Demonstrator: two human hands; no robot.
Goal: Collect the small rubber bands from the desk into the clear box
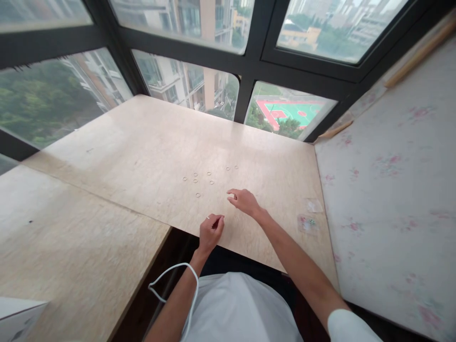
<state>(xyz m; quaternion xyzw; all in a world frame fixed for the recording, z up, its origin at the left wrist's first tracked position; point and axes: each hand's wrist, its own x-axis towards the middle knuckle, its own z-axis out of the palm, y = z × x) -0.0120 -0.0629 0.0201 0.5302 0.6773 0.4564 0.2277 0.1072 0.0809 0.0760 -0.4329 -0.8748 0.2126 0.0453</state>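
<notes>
Rings [195,181], eight thin pieces, lie flat and loose on the tabletop [142,142]. Nearest the body, the left hand [211,230] has its grip together near the front edge, contents not determinable; farther forward, the right hand [245,201] has its grip apart, thumb and index finger spread. Beyond it, two rings sit near each other, ahead of the dark window frame [245,97].

The left hand [211,230] is near the body, its fingers curled in toward the thumb. The right hand [243,200] reaches farther out, forefinger and thumb parted. Both forearms angle inward, the right more fully extended.
</notes>
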